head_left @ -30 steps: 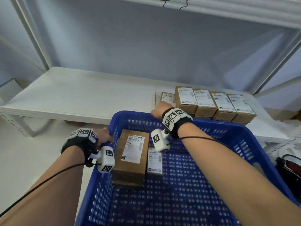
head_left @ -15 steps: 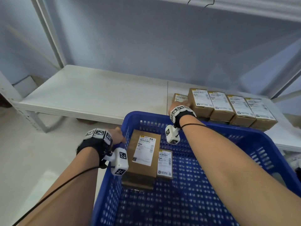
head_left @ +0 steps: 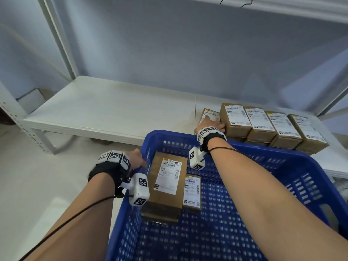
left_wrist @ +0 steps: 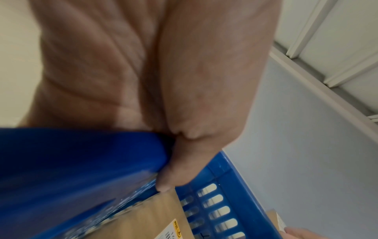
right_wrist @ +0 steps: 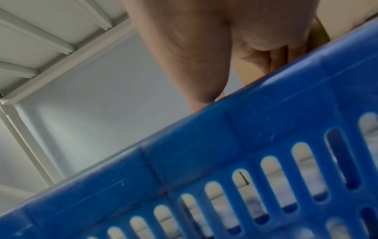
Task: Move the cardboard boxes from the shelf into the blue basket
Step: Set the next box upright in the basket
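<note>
The blue basket stands in front of the white shelf. My left hand grips its left rim, thumb inside, as the left wrist view shows the thumb over the rim. My right hand reaches over the far rim and holds a low cardboard box at the left end of a row of labelled boxes on the shelf. In the right wrist view its fingers curl against cardboard. Two boxes lie in the basket, a large one and a small one.
The row of boxes sits on the right part of the shelf, stacked two high. A shelf upright rises at the left and an upper shelf board spans overhead. Pale floor lies left of the basket.
My right hand has gone further over the far rim and settled on the low box. The left hand stays on the rim. My view has shifted left and back.
</note>
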Tool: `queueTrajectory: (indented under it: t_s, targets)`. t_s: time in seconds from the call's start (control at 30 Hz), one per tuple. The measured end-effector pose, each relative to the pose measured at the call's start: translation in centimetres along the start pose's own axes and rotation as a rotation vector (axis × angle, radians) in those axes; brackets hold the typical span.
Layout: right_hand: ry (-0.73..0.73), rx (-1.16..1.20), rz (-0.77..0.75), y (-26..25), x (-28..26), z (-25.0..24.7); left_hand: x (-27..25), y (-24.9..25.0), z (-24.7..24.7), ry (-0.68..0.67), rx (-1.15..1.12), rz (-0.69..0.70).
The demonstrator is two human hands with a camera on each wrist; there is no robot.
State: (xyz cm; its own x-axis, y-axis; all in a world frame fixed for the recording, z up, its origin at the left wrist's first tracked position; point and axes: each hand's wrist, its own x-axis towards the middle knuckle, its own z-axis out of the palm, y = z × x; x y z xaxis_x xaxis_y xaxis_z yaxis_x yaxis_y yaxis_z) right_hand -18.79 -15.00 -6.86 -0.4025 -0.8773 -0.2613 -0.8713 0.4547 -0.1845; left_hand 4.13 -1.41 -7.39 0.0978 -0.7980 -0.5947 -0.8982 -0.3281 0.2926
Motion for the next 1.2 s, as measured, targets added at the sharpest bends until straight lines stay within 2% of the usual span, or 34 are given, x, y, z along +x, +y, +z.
queueTrajectory:
  t_s: [0.13, 0.23, 0.53, 0.77, 1.03, 1.2]
  targets:
    - [-0.076, 0.067, 0.022, -0.2, 0.2, 0.4, 0.5, -0.2, 0.3, -0.003, -0.074, -0.022]
    - [-0.108, 0.119, 0.041, -0.2, 0.3, 0.2, 0.3, -0.2, 0.3, -0.016, -0.040, -0.018]
    - [0.101, 0.268, -0.100, 0.0, -1.6, -1.5, 0.1, 0.0, 0.2, -0.008, -0.014, -0.024]
    - [0.151, 0.310, -0.165, 0.6, -5.0, -4.2, -0.4, 0.2, 0.5, 0.013, -0.120, -0.034]
    - [0.122, 0.430, -0.207, 5.1, -11.7, -3.1, -1.7, 1.3, 0.2, 0.070, 0.054, -0.040]
    - [0.081, 0.464, -0.140, 8.7, -15.5, -0.9, -2.4, 1.9, 0.1, 0.077, 0.110, -0.028]
